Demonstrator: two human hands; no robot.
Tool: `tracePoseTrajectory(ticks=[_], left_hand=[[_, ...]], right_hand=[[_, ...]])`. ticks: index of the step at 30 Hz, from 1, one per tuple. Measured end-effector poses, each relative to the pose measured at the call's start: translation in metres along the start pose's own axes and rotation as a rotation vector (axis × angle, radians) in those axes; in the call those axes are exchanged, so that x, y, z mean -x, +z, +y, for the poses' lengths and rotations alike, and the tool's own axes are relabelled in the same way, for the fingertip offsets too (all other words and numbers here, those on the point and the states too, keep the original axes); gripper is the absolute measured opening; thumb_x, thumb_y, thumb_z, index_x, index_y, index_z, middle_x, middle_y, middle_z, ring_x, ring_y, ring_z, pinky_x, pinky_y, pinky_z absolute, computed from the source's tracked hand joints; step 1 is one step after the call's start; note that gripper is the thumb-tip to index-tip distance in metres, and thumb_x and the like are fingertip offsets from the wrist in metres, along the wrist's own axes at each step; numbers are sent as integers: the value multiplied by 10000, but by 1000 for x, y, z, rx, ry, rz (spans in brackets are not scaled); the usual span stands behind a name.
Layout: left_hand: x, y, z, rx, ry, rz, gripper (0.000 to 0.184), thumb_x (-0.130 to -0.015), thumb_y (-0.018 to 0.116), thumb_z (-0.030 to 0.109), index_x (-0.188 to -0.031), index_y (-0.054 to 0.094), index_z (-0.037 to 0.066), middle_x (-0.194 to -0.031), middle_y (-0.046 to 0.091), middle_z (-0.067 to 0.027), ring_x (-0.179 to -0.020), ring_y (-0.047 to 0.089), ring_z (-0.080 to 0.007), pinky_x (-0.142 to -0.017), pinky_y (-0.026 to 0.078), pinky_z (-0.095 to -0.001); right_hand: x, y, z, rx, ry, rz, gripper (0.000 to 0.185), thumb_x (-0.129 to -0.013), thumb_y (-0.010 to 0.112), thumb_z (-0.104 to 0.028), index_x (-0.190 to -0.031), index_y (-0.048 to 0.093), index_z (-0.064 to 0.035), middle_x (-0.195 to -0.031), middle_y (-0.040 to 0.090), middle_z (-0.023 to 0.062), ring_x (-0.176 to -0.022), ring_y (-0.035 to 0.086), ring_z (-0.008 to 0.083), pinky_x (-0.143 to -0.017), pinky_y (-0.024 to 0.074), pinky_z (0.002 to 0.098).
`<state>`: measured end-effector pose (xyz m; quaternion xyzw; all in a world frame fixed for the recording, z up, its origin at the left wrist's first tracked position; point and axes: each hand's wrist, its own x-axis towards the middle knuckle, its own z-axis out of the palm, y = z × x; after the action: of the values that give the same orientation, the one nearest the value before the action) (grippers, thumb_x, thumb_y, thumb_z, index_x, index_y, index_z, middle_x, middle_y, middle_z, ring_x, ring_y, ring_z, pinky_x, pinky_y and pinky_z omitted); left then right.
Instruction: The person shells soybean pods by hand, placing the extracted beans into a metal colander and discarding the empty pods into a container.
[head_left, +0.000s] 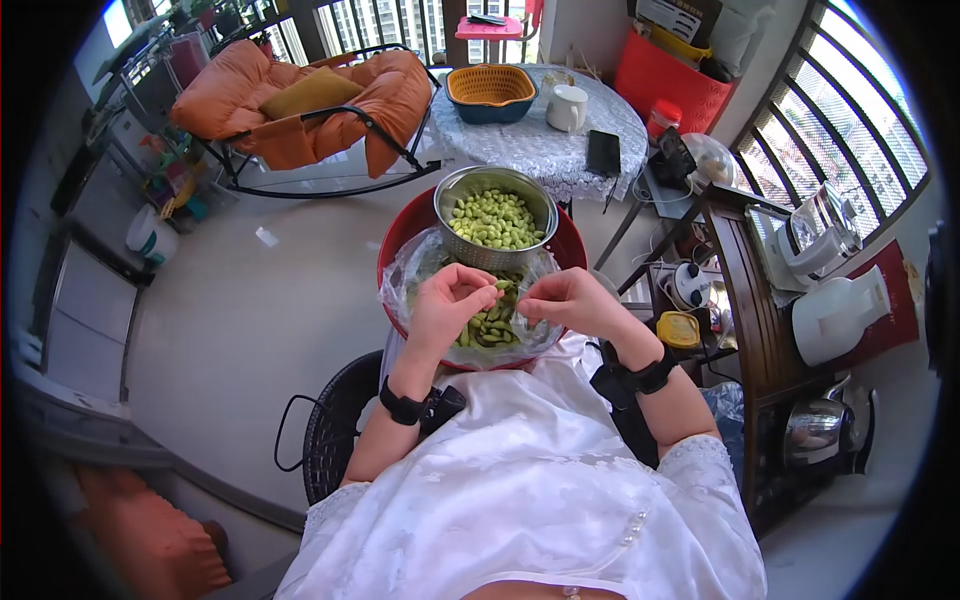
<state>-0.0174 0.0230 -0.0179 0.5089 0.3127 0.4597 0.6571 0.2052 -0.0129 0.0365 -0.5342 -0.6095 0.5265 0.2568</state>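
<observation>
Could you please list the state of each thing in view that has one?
Left hand: pinching a small green piece
Right hand: fingers bent, grip unclear
Metal colander: upright, holding shelled beans
Plastic bag: open, green pods inside
Red basin: holding the bag
Yellow basket: nested in blue tub
White mug: upright
Black phone: lying flat

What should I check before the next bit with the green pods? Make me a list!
1. Left hand has a pod at its fingertips: ok.
2. Right hand is close to that pod: ok.
3. Right hand has nothing pinched in it: cannot tell, too small to see.
4. Bowl faces up, with its beans below the rim: ok.
5. More pods lie in reach, below the hands: ok.
6. Plastic bag is well away from the hands: not ok, it bunches close by both.
</observation>
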Motion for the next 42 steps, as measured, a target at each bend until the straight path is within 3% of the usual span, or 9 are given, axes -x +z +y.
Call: tracePoseTrajectory(ticks=[3,5,11,17,27,30,42], left_hand=[[0,3,-3,-43,93,19,169,-851,685,-52,-998,617,-3,-1002,671,-76,-864,673,-135,-811,547,-251],[2,7,-1,-216,148,40,171,-823,715,-37,-968,629,-5,-924,681,-48,-853,676,-126,-775,546,-242],[10,18,14,-542,176,69,225,-815,690,-70,-1026,640,-11,-944,682,-53,-852,678,-121,-766,562,-251],[11,18,8,-624,279,80,219,-787,709,-25,-1003,673,-28,-920,691,-129,-789,713,-227,-667,574,-313],[14,20,17,-709,273,66,186,-780,720,11,-964,693,-7,-889,685,-132,-743,706,-238,-651,568,-310],[15,21,19,-726,216,55,182,-802,720,8,-981,702,-16,-889,705,-114,-760,713,-193,-683,569,-288],[13,21,7,-959,448,160,138,-780,739,66,-902,713,7,-831,696,-138,-705,685,-284,-626,529,-355]], right_hand=[[-12,17,10,-151,-7,57,254,-911,696,-263,-979,738,-22,-771,693,-14,-644,556,33,-565,445,208],[-15,21,11,-251,-13,131,235,-912,691,-254,-986,735,-35,-777,689,-28,-632,541,21,-553,432,199],[-22,29,25,-334,-52,184,195,-878,692,-211,-961,733,-39,-792,677,-38,-639,542,13,-539,415,192],[-23,31,28,-317,-22,199,205,-866,699,-218,-949,734,-34,-791,676,-38,-646,540,10,-523,401,183],[-25,29,31,-393,4,146,188,-870,698,-224,-923,732,-47,-793,683,-32,-630,541,20,-521,394,183],[-27,30,36,-409,-5,157,176,-864,696,-212,-913,727,-46,-778,675,-34,-634,541,19,-525,395,183],[-32,53,42,-575,-71,229,108,-861,670,-142,-870,652,-36,-743,628,-37,-568,492,10,-490,353,177]])
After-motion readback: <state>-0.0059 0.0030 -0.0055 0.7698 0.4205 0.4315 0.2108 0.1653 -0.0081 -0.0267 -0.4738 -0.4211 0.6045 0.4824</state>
